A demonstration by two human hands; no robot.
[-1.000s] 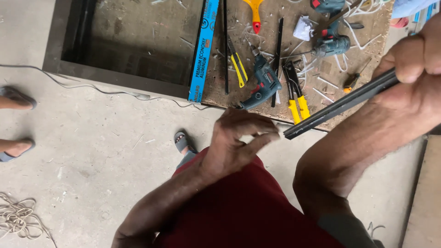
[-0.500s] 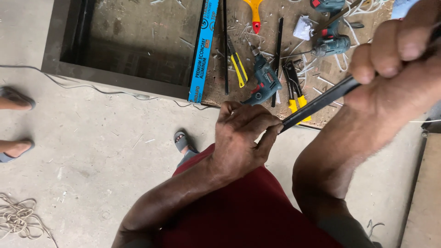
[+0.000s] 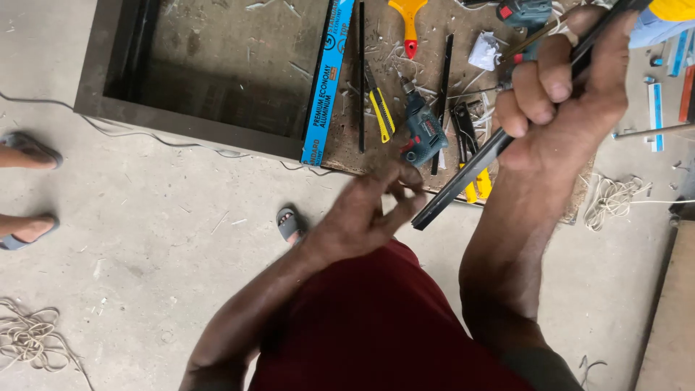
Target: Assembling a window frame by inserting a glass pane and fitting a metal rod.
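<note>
1. Gripping a long black strip point(image 3: 470, 170), the right hand point(image 3: 561, 94) sits high at the right of the view; its grip is clenched around the strip's upper part, fingers point(image 3: 539, 76) curled over it and thumb pressed along the side.
2. Slanting down to the left, the black strip runs from the right fist to a free lower end that hangs above the floor, just beside the left hand's fingertips.
3. Hovering near the middle of the view, the left hand point(image 3: 362, 213) has its fingers pinched together close to the strip's lower end; whether they touch the strip or grasp anything I cannot tell.
4. Lying on the concrete floor point(image 3: 145, 239) beyond the hands is a brown board point(image 3: 427, 29) scattered with tools: a blue-green power drill point(image 3: 423, 130), a yellow-and-black utility knife point(image 3: 380, 108), an orange-handled tool point(image 3: 409, 22), and a blue printed bar point(image 3: 329, 80) along the board's left edge.
5. Standing to the left of the board is a dark rectangular frame point(image 3: 188, 127); a thin cable trails along the floor by its near edge.
6. Showing below the hands is dark red clothing point(image 3: 376, 326); a sandalled foot point(image 3: 289, 224) peeks out beside it; another person's sandalled feet point(image 3: 29, 192) stand at the far left; a loose tangle of cord point(image 3: 32, 337) lies at the lower left.
</note>
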